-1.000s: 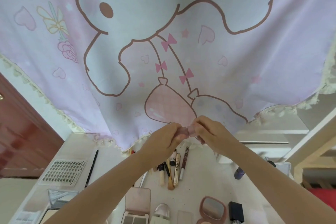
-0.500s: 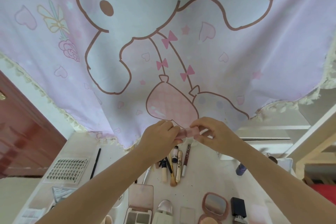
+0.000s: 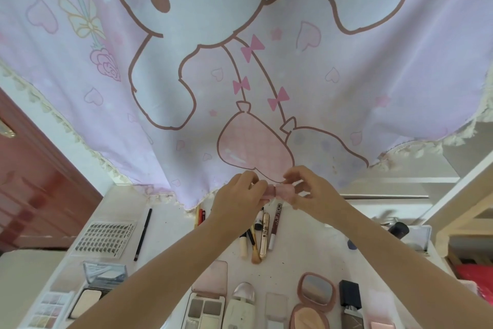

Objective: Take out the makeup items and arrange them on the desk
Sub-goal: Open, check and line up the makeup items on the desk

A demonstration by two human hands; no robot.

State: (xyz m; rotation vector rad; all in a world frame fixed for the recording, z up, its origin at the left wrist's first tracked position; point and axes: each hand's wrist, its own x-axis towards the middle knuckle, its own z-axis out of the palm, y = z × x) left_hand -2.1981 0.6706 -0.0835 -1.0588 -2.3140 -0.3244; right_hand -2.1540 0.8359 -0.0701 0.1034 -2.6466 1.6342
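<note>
Above the far edge of the white desk (image 3: 170, 224), both hands meet on a small pale pink tube-shaped makeup item (image 3: 277, 191): the left hand (image 3: 240, 196) grips one end, the right hand (image 3: 310, 190) pinches the other. Below it lie a row of slim pens and brushes (image 3: 262, 235), an open grey eyeshadow palette (image 3: 205, 311) and a round pink mirrored compact (image 3: 316, 292), before a lilac cartoon-print curtain (image 3: 346, 88).

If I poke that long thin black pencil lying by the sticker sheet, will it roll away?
The black pencil looks round and slim, so a sideways poke would probably roll it. It seems stiff and light. The sticker sheet beside it might stop it on that side.
</note>
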